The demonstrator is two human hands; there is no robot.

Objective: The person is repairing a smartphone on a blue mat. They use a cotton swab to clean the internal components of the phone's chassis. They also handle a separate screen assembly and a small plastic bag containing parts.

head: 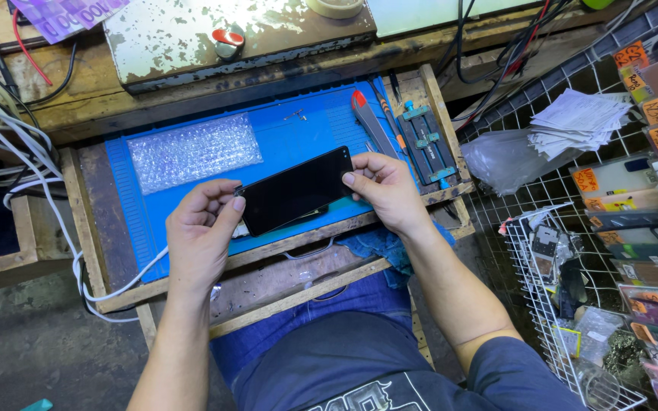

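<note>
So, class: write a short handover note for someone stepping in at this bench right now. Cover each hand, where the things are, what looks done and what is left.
Left hand: grips the left end of the black phone, fingers curled over its edge.
Right hand: pinches the phone's right end.
The phone is held flat, dark screen up, just above the blue work mat.
On the mat: bubble wrap at the left, a red-tipped tool and a metal clamp jig at the right.
Done: phone looks closed, screen in place.
Left: cannot tell from this view; whether the screen is fully seated is not visible.

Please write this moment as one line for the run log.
left hand: grips left end of black phone | right hand: grips right end | phone above blue mat | bubble wrap on mat
</note>
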